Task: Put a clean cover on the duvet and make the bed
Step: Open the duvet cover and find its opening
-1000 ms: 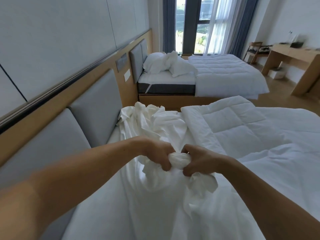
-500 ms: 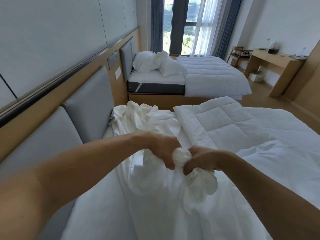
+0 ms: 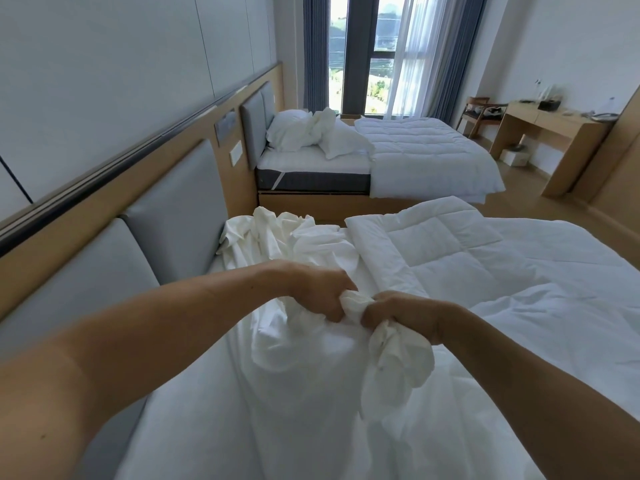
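A crumpled white duvet cover [image 3: 294, 247] lies along the head of the near bed [image 3: 207, 427], beside the grey padded headboard [image 3: 173, 202]. My left hand [image 3: 320, 292] and my right hand [image 3: 401, 315] grip a bunched fold of the cover between them, knuckles close together. A loose wad of cover hangs below my right hand. The quilted white duvet [image 3: 467, 265] spreads over the right side of the bed, its near corner folded back.
A second bed [image 3: 415, 157] with pillows and a quilted duvet stands farther back by the window. A wooden desk [image 3: 554, 129] and a chair [image 3: 479, 110] line the right wall. Wooden floor runs between the beds and the desk.
Both hands kept their grip on the bunched cover and shifted slightly right and lower. The view turned, showing more of the window and desk.
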A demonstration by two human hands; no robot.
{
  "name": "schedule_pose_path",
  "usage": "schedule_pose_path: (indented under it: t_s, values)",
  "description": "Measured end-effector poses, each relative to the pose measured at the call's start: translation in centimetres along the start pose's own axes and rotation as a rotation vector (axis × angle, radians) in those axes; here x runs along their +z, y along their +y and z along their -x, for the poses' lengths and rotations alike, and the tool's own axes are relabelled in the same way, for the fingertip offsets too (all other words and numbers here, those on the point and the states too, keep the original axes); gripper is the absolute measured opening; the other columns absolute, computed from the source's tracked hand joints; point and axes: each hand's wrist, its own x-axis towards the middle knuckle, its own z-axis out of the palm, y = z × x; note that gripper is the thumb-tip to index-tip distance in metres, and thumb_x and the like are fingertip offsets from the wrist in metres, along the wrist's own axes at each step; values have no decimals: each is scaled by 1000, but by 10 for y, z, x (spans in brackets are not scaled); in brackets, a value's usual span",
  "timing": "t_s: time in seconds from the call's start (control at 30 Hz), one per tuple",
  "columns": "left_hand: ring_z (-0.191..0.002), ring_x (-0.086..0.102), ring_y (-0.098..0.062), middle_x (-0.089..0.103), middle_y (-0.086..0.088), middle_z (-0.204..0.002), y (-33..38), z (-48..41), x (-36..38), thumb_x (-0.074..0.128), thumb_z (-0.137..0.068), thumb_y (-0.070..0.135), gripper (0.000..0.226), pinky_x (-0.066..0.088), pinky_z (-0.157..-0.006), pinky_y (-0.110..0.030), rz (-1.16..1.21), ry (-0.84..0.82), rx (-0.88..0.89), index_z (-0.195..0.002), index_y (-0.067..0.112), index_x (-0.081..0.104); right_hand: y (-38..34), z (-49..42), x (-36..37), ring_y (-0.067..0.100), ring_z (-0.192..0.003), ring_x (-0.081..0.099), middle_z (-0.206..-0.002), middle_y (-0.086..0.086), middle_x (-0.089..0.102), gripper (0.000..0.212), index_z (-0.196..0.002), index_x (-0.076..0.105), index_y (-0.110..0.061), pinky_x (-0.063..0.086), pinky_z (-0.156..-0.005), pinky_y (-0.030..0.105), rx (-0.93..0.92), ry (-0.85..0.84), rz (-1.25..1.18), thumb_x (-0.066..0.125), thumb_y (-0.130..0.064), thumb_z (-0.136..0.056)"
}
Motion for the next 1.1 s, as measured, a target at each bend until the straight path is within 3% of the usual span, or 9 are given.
schedule_pose_path:
  t_s: [0.1, 0.23, 0.3, 0.43, 0.6, 0.7, 0.9, 1.1]
  values:
    - [-87, 65, -18, 68, 4, -93, 6, -2, 1, 71, -80, 20, 27, 54, -77, -31, 13, -66, -32, -105, 27, 64, -10, 5, -5, 16, -73, 69, -80, 1, 71, 25, -93, 70, -11, 57, -65, 28, 79, 14, 285, 85, -15, -73]
    - [-71, 62, -7, 64, 14, -79, 13, -7, 6, 82, -75, 35, 30, 49, -64, -21, -65, -97, -38, -97, 30, 63, -10, 2, -2, 21, -85, 70, -93, 6, 72, 36, -102, 72, -9, 60, -81, 36, 140, 111, 568, 85, -17, -69]
    - [-72, 63, -12, 67, 9, -82, 13, -8, 7, 84, -74, 33, 33, 52, -66, -25, -125, -62, -18, -99, 24, 65, -7, -1, -1, 20, -83, 67, -89, 4, 68, 30, -99, 70, -7, 58, -81, 35, 116, 99, 551, 81, -13, -71]
    - [-82, 67, -24, 72, -4, -90, 7, -9, 8, 78, -75, 22, 28, 58, -79, -42, -149, 30, 32, -100, 15, 68, -2, -1, 0, 15, -71, 60, -77, 2, 61, 15, -84, 62, -9, 52, -64, 25, 62, 81, 457, 72, 0, -76]
    - [-82, 64, -20, 69, -1, -93, 5, -5, 8, 73, -78, 17, 28, 56, -80, -39, -89, -5, 24, -106, 19, 66, 8, 0, -1, 18, -71, 63, -80, 7, 64, 23, -98, 65, -1, 55, -63, 28, 10, 51, 270, 65, 8, -76]
    - [-86, 65, -22, 70, -3, -97, 2, -3, 11, 73, -78, 15, 31, 56, -81, -38, -35, -26, -9, -107, 17, 65, 9, -1, 1, 16, -67, 61, -78, 7, 62, 22, -94, 65, -6, 52, -61, 27, 4, 48, 195, 64, 2, -74]
    - [-96, 66, -24, 69, -5, -105, 2, -3, 17, 73, -76, 13, 38, 56, -87, -43, 60, -26, -19, -113, 16, 62, 4, 1, -4, 18, -77, 68, -84, 3, 70, 26, -96, 71, -9, 58, -73, 33, 45, 40, 283, 83, -9, -73]
    - [-88, 68, -20, 72, 0, -96, 4, -6, 20, 84, -72, 35, 37, 57, -81, -36, 6, -73, -46, -100, 23, 64, 5, -5, 0, 22, -83, 69, -87, 5, 70, 31, -95, 72, -6, 59, -84, 40, 96, 79, 438, 84, -8, -67]
